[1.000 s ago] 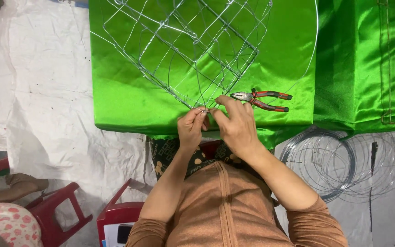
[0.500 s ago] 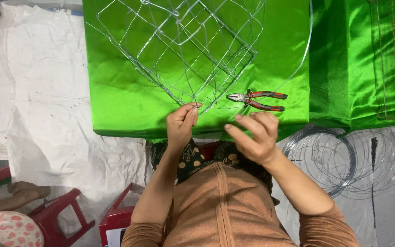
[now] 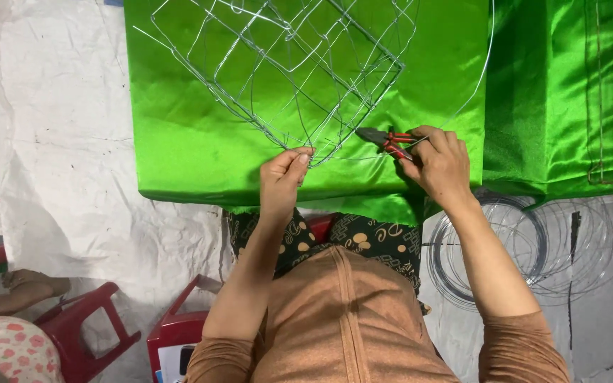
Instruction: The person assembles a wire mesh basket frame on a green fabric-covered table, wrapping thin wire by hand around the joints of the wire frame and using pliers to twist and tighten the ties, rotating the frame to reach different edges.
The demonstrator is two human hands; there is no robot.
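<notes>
Orange sleeves: both forearms rise from the lower centre of the frame toward the table edge at mid-height.
Left hand [image 3: 285,177]: left of centre, at the near edge of the green cloth [image 3: 193,142]; thumb and fingers pinched shut on the lowest corner of the wire frame [image 3: 285,67].
Right hand [image 3: 443,164]: right of centre, level with the left hand; fingers curled over the red handles of the pliers [image 3: 390,140], though whether they grip firmly or only rest there cannot be told.
Pliers axis: long axis runs roughly left to right; dark nose points left toward the frame's lower corner, handles lie under the right hand's fingers.
Key relation: pliers' nose lies just right of the pinched corner, apart from it; the right hand is the nearer to the tool, the left to the corner.
Wire frame: open grid of thin wire, spreading from the pinch up to the top centre of the picture.
Wire coils [image 3: 533,248]: on the floor, lower right, below the table edge.
</notes>
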